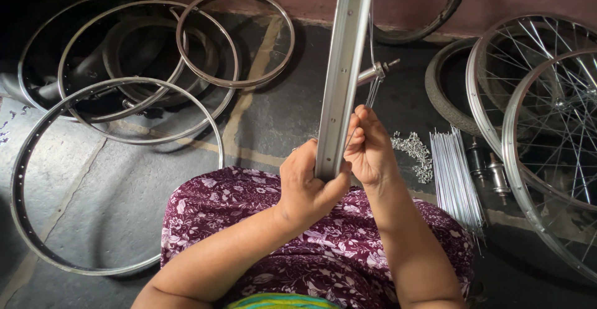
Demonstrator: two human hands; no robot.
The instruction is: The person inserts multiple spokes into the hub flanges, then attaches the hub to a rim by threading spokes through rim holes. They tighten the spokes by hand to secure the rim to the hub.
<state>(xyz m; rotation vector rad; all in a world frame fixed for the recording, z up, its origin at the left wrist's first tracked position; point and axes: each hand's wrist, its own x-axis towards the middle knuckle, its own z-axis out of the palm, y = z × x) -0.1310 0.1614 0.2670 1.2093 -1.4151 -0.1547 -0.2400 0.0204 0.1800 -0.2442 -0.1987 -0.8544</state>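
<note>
A silver bicycle wheel rim stands upright on edge in front of me, resting in my lap on a purple flowered cloth. My left hand grips the rim's lower part from the left. My right hand is on the rim's right side, its fingers pinched on thin spokes that run up to the hub behind the rim.
Several bare rims lie on the stone floor at the left. A bundle of loose spokes, a heap of small nipples and two hubs lie at the right, beside spoked wheels and tyres.
</note>
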